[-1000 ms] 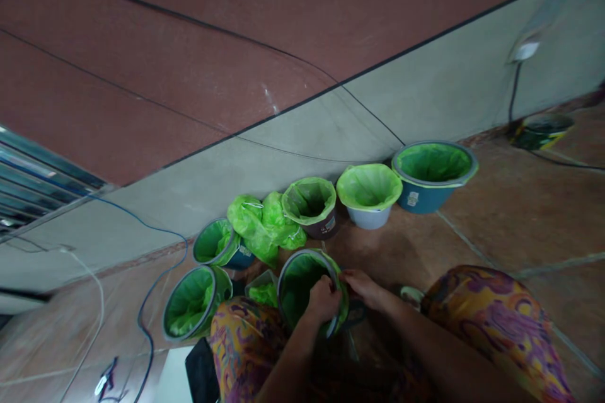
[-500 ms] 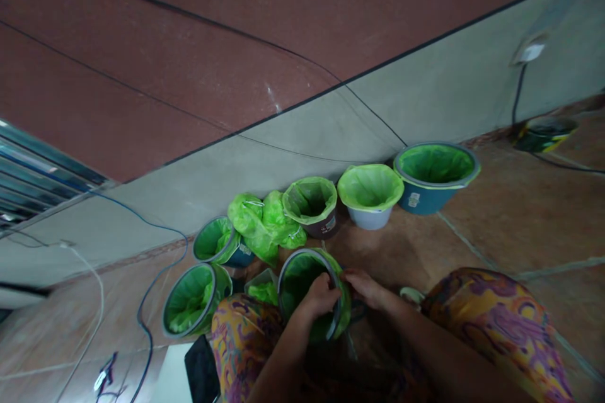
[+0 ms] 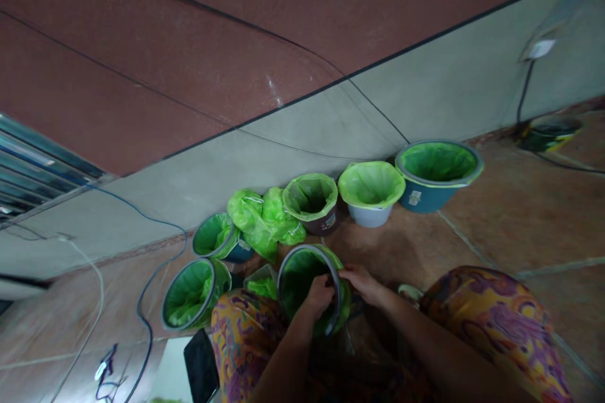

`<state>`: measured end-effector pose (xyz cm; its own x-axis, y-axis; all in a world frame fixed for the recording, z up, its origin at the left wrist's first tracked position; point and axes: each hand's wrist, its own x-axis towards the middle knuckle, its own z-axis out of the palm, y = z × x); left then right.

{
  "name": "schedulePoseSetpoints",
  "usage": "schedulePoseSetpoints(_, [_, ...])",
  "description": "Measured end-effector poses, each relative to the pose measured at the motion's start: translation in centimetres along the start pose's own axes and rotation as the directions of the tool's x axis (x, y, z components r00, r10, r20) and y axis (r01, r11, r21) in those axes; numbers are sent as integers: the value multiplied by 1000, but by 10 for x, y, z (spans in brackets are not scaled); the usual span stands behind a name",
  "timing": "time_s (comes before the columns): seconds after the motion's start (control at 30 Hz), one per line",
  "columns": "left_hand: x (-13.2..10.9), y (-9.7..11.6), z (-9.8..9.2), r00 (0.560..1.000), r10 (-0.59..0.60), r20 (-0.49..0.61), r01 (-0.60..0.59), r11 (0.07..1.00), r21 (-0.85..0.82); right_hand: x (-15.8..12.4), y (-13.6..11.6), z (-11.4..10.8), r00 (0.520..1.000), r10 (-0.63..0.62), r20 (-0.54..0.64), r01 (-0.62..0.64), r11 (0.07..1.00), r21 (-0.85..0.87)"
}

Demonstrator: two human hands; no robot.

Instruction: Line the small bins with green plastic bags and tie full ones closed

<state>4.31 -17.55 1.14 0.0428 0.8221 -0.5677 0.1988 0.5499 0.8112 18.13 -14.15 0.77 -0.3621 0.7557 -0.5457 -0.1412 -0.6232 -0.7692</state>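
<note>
Both hands are on the near bin (image 3: 302,283), the one tilted between the knees with its mouth facing the wall. It sits low centre in view, just in front of the row of other bins.

Left hand (image 3: 319,297) is curled over the bin's grey rim ring (image 3: 283,264), fingers hooked inside against the green liner (image 3: 302,274) — gripping rim and liner together as far as I can see. Right hand (image 3: 362,282) is on the outer right side of the same rim, fingers closed on the liner edge folded over there; the exact pinch is hidden by the hand itself.

Around it:
- small crumpled green bag (image 3: 261,286) touching the bin's left side
- lined bin (image 3: 191,295) further left, tilted, ring on
- lined blue bin (image 3: 217,237) behind that, near the wall
- loose green bags (image 3: 259,220) heaped between that one and the brown bin (image 3: 312,204)
- white bin (image 3: 371,194) just beside the brown one, liner folded over the rim
- large blue bin (image 3: 437,173) rightmost, ring on, label on its side

Blue cable (image 3: 146,277) runs down the wall and across the tiled floor (image 3: 510,214) on the left. A dark flat object (image 3: 202,365) lies by the left knee — can't tell what it is. Patterned trousers (image 3: 491,315) cover both knees.
</note>
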Motion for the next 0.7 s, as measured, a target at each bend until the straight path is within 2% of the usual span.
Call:
schedulePoseSetpoints(0.17, [4,-3,-2,998,44,-37,-32,963,268,3,3,-2,1000,14,1,-14,1000,-1])
schedulePoseSetpoints(0.3, [7,-6,-5,987,146,-65,-100,881,462,4,6,-2,1000,5,-16,-4,1000,4])
schedulePoseSetpoints(0.37, [8,-8,-5,985,160,-70,-99,841,533,5,6,-1,1000,6,-29,-5,1000,21])
schedulePoseSetpoints(0.53, [7,-10,-4,982,159,-102,-70,808,585,4,4,-2,1000,24,-3,-23,992,127])
schedulePoseSetpoints(0.7, [3,-6,-2,981,174,-90,-86,795,601,-2,-3,0,998,66,2,-65,982,177])
